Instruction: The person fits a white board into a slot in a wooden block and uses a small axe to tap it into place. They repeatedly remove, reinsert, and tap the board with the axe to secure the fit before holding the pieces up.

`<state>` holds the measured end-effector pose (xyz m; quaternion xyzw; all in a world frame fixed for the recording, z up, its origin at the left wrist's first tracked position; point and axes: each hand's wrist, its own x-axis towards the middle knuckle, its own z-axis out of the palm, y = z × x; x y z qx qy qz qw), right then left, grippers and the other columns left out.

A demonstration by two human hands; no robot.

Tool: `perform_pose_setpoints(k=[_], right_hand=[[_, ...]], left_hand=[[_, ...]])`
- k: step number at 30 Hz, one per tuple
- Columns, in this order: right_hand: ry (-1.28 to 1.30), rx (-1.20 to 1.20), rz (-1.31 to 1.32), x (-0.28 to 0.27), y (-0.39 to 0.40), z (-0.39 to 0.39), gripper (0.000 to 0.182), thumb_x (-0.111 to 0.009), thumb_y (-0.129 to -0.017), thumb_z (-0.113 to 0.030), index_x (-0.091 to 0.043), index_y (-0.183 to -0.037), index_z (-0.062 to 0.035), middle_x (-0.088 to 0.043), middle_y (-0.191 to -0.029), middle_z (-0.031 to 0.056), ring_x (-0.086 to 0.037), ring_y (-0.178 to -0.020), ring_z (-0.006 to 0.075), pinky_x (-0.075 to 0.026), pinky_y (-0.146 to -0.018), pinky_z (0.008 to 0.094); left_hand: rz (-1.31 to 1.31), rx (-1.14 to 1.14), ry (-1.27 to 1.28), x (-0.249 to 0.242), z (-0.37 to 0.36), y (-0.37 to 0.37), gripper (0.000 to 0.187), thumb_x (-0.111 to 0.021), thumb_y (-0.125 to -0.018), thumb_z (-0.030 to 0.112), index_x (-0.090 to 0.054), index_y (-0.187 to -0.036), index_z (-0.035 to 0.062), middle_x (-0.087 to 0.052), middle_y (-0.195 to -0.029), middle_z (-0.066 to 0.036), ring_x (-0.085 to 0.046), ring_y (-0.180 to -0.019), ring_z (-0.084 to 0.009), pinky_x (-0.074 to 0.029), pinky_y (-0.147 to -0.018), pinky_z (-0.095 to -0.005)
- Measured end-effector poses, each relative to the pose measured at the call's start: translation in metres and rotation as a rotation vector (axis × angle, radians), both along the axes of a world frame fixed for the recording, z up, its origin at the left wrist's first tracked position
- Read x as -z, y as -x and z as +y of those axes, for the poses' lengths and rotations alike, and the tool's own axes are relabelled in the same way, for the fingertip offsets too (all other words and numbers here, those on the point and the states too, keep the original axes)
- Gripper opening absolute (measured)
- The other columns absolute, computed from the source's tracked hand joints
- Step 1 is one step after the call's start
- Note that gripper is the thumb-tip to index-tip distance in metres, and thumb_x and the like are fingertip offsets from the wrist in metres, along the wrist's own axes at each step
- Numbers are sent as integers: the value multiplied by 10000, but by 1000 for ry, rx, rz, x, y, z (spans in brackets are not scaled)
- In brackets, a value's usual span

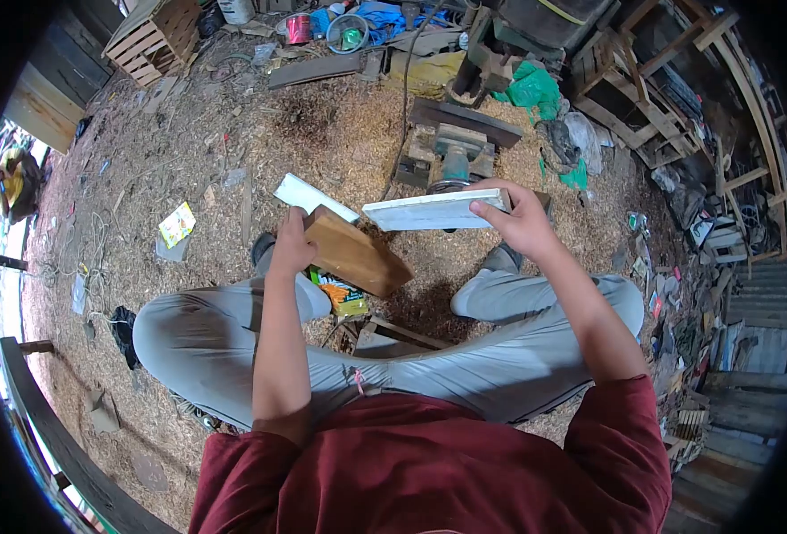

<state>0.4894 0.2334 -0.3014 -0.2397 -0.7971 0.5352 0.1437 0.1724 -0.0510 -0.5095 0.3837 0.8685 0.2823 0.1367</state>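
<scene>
My left hand [293, 245] is closed on the upper left end of a brown wooden board [358, 256], which slants down to the right between my knees. My right hand [518, 222] grips the right end of a white-painted board [434, 212], held nearly level, thumb on its near face. Another white piece [309, 193] lies behind the brown board, close to my left fingertips. Just beyond the right-hand board stands a machine [456, 165] with a cylindrical metal part. A colourful packet [344, 294] lies under the brown board's lower edge.
Wood shavings cover the ground. A dark plank [313, 71] lies farther off, near a red can [297, 28] and a blue tarp [381, 22]. Green plastic [534, 86] and wooden crates [620, 93] are at the upper right. A yellow wrapper [177, 224] lies on the left.
</scene>
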Motion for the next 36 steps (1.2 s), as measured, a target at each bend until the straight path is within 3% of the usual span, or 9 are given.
perform_pose_setpoints(k=[2, 3, 5, 8, 9, 18, 36], right_hand=[[-13, -9, 6, -1, 1, -4, 244, -800, -990, -118, -770, -1220, -41, -789, -1181, 62, -691, -1129, 142, -523, -1008, 319], [-32, -23, 17, -2, 2, -6, 243, -800, -991, -125, -770, -1217, -41, -791, -1177, 66, -695, -1128, 143, -525, -1006, 320], [-58, -35, 6, -4, 5, -10, 241, -799, -991, -131, -769, -1213, -41, -793, -1176, 70, -699, -1124, 144, -528, -1004, 320], [-86, -37, -8, -5, 7, -12, 238, -799, -991, -143, -768, -1204, -42, -797, -1170, 77, -704, -1117, 145, -532, -999, 321], [-90, -33, -11, -5, 7, -12, 237, -800, -991, -148, -768, -1201, -42, -798, -1167, 80, -706, -1114, 145, -534, -996, 321], [-19, 18, 5, 5, 5, -19, 226, -805, -991, -159, -776, -1183, -44, -803, -1142, 82, -713, -1066, 143, -542, -964, 319], [1, 22, 23, 19, 5, -30, 233, -789, -1004, -150, -771, -1200, -26, -801, -1145, 89, -710, -1085, 148, -546, -959, 323]], left_hand=[[-328, 1, -179, 9, -2, -2, 651, -824, -767, 131, -583, -1368, 68, -661, -1271, -219, -604, -1259, -404, -420, -1145, -493], [-331, -1, -177, 0, 2, -10, 651, -824, -767, 131, -583, -1368, 68, -661, -1271, -219, -604, -1259, -404, -420, -1145, -493], [-122, 84, -246, -12, 12, -24, 547, -722, -863, 236, -609, -1369, 59, -652, -1306, -190, -573, -1278, -371, -387, -1158, -478], [-288, 84, -303, -14, 19, -21, 472, -622, -935, 285, -647, -1349, 61, -663, -1300, -149, -559, -1279, -358, -394, -1139, -481], [-297, 92, -296, -20, 17, -24, 410, -576, -956, 240, -669, -1308, 51, -670, -1292, -142, -571, -1246, -367, -403, -1121, -481], [-345, 156, -308, -33, 24, -26, 406, -547, -895, 208, -660, -1233, 13, -673, -1209, -193, -590, -1169, -401, -444, -1052, -478], [-383, 146, -338, -24, 24, -22, 402, -544, -899, 240, -675, -1198, 6, -681, -1190, -189, -599, -1160, -388, -448, -1052, -462]])
